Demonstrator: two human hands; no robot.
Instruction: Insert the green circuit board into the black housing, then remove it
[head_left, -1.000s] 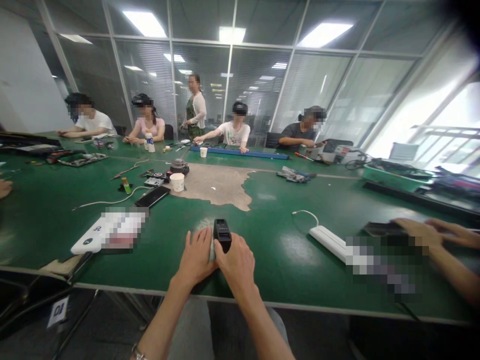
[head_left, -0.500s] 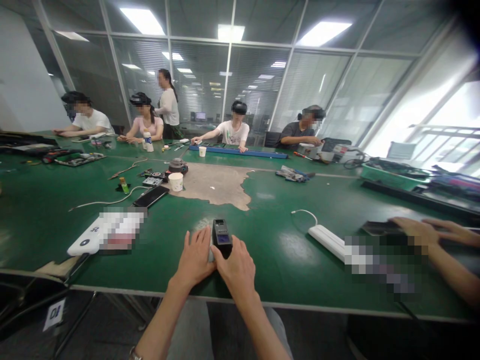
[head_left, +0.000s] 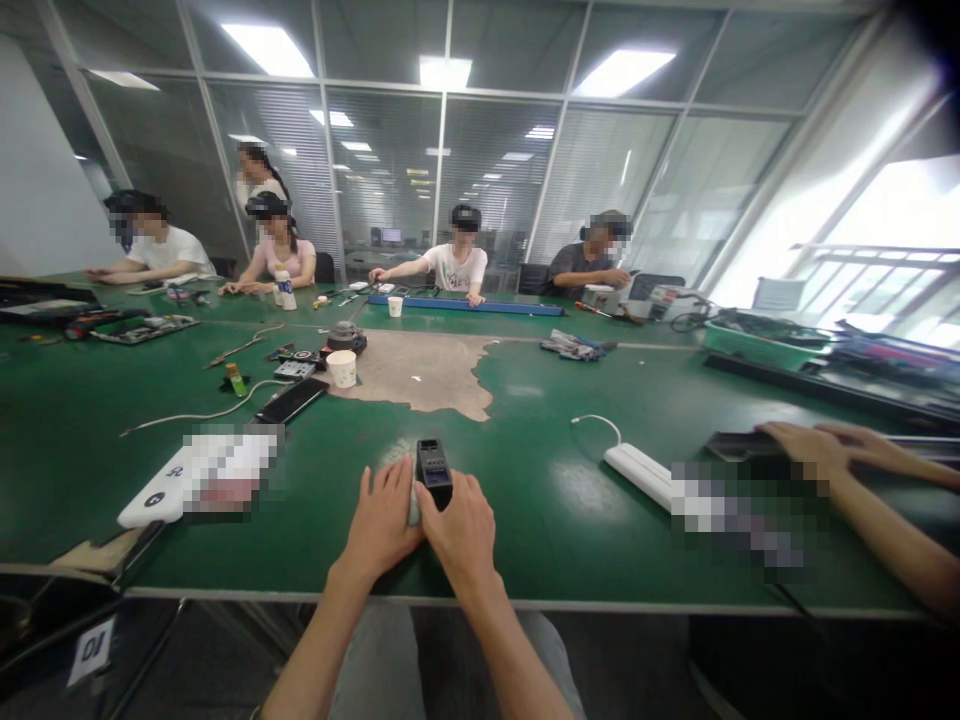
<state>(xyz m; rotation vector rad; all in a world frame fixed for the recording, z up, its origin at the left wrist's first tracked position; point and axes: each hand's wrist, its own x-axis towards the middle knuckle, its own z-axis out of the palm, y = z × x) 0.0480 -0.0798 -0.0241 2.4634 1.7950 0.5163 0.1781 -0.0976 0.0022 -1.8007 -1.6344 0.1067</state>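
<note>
Near the front of the green table (head_left: 525,560), my right hand (head_left: 459,525) wraps around a small black box-shaped device (head_left: 433,472). The device stands upright, with a little dark screen and several small buttons on its visible face. My left hand (head_left: 384,520) lies close by on the left, fingers stretched forward and fairly flat. A pale grey piece (head_left: 414,508) shows between the hands, mostly hidden; I cannot tell what it is. My right thumb reaches over towards the left hand.
To the left are a white power strip (head_left: 154,492), a black phone (head_left: 292,400) and a paper cup (head_left: 342,369). On the right lie another white strip (head_left: 637,475) and a neighbour's hands (head_left: 810,450) on a dark part. Gloves (head_left: 574,346) and a green basket (head_left: 765,345) sit farther back.
The whole scene has shifted slightly left in the view. At the back, the standing person has moved left behind a seated person. My hands keep nearly the same pose around the device.
</note>
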